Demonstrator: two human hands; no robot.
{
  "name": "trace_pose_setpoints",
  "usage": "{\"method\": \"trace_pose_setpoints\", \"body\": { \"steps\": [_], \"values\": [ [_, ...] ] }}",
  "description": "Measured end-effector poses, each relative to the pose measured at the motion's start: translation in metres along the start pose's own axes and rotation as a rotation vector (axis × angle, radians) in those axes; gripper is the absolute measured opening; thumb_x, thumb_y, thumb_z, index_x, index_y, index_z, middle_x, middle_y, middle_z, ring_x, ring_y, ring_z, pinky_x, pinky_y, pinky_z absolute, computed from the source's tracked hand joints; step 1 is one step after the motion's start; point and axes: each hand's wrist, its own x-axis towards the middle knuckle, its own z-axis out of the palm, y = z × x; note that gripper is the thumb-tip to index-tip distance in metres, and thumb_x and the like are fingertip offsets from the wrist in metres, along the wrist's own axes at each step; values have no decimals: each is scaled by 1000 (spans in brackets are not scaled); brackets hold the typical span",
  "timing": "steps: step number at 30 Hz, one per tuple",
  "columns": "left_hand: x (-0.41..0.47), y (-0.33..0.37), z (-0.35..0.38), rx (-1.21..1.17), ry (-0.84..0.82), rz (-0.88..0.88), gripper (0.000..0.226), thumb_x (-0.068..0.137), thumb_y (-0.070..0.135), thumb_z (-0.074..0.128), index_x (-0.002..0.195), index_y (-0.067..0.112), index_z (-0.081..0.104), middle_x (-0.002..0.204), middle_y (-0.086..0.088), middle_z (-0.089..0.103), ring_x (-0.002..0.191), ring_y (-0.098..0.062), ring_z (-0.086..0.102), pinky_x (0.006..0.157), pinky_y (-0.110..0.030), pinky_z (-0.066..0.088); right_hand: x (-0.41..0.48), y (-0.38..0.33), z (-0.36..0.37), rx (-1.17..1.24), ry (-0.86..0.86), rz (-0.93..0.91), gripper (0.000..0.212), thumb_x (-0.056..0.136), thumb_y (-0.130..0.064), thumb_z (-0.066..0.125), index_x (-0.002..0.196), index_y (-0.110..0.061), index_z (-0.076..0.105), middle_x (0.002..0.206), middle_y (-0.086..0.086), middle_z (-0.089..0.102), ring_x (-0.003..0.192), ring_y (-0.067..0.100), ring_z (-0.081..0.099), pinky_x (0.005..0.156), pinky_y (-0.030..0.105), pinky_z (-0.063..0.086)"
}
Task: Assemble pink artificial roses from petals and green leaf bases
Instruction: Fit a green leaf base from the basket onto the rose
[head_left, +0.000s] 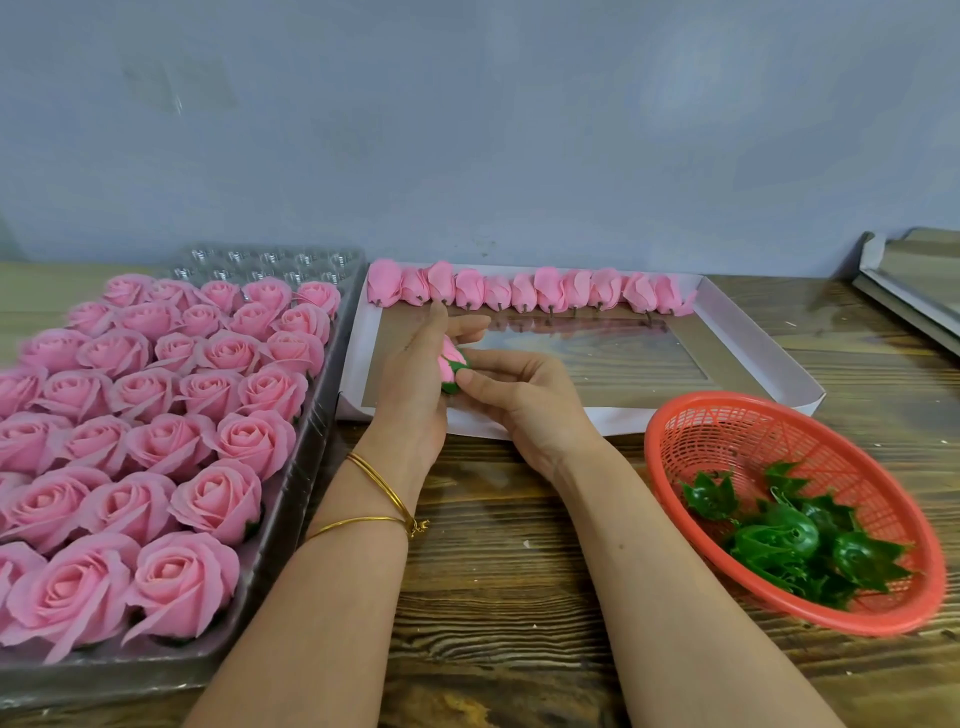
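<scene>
Both forearms reach in from the near edge of the brown wooden desk and meet over the near-left corner of the shallow white cardboard tray. The left hand, palm facing right, cups a small pink foam rosebud. The right hand pinches its green plastic leaf base between thumb and fingertips.

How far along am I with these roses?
Mostly done: finished roses fill the clear tray, bar a few back pockets. In hand: the left hand holds a bud while the right hand pinches a green base onto it. Left: one row of bare buds in the white box, several bases in the red basket.
</scene>
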Motion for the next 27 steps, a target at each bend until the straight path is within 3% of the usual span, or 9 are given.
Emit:
{"method": "trace_pose_setpoints", "body": {
  "steps": [3,6,9,12,18,24,27],
  "values": [
    [0,0,1,1,-4,-13,51,100,39,44,64,27,78,100,-3,72,107,-28,64,100,-52,47,0,0,1,-25,13,-17,21,83,11,65,96,-4,73,82,8,76,79,17,72,76,23,57],
    [0,0,1,11,-6,-23,50,100,40,44,64,29,78,105,-5,71,109,-29,63,101,-55,45,0,1,0,-39,35,-22,22,81,11,67,98,-2,72,86,11,75,83,21,71,81,26,57],
    [-1,0,1,20,-11,-20,49,100,40,44,65,31,77,96,0,75,107,-29,64,100,-56,46,0,0,1,-38,42,-17,22,81,10,68,99,-2,73,87,12,75,84,22,71,84,28,57],
    [-1,1,1,19,-33,-14,50,101,38,44,63,34,76,83,7,75,100,-27,66,99,-54,47,0,0,1,-33,36,-12,23,81,10,67,99,-2,72,88,13,75,88,26,70,89,32,57],
    [0,1,1,8,-75,-25,53,101,33,44,58,29,76,76,5,75,76,-14,70,93,-47,50,-1,0,2,-32,38,-9,23,81,11,66,101,1,71,93,19,73,95,32,68,98,42,52],
    [3,0,-1,18,-114,-56,48,98,37,51,62,17,77,75,-5,73,75,-21,68,85,-44,52,0,0,3,-40,42,-6,23,80,13,66,103,9,68,92,22,70,89,31,66,93,39,54],
    [3,0,-2,32,-123,-69,48,97,38,52,63,16,77,73,-7,72,70,-21,67,74,-37,52,1,0,4,-36,47,1,28,80,15,64,108,16,63,98,26,66,93,34,63,99,46,51]
  ]
}}
